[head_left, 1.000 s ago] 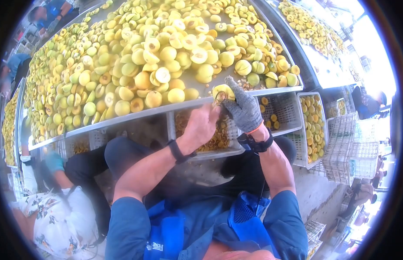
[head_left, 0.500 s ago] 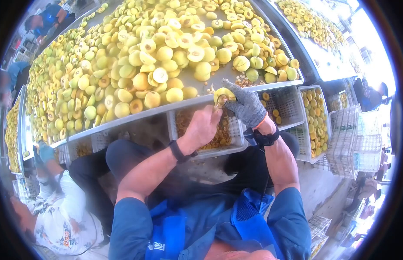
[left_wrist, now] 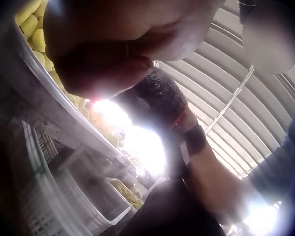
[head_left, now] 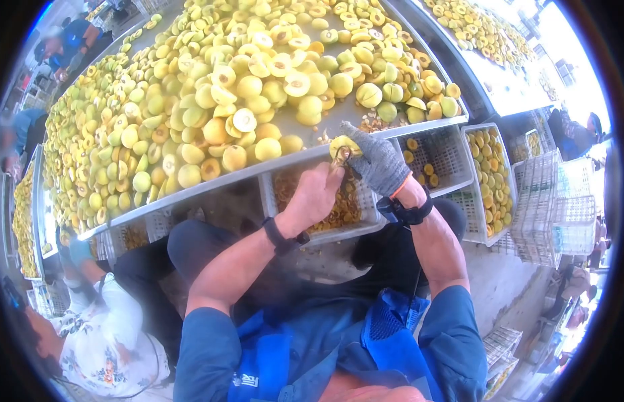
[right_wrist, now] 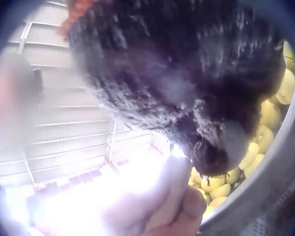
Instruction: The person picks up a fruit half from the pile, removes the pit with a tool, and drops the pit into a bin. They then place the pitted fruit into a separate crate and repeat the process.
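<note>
In the head view my gloved right hand (head_left: 381,164) holds a yellow peach (head_left: 339,143) over the near edge of the metal table (head_left: 312,138). My bare left hand (head_left: 310,195) meets it from the left, pinching a small thin tool whose dark looped end (head_left: 347,153) is at the fruit's cut side. Both hands are close together, fingertips nearly meeting. Left fingers (left_wrist: 132,29) fill the top of the left wrist view, dark against the light. The grey glove (right_wrist: 172,73) hides the peach in the right wrist view.
Many peaches, whole and halved, cover the table (head_left: 191,100). Beneath its edge stand a crate of peelings or scraps (head_left: 325,208), a crate with a few halves (head_left: 446,161) and a full crate (head_left: 489,181). Stacked white crates (head_left: 536,214) are at right; another person (head_left: 104,342) sits at left.
Both hands keep hold of the peach and tool, with small shifts at the fruit. The view drifts slightly, and the neighbouring person's gloved hand shifts near the table edge.
</note>
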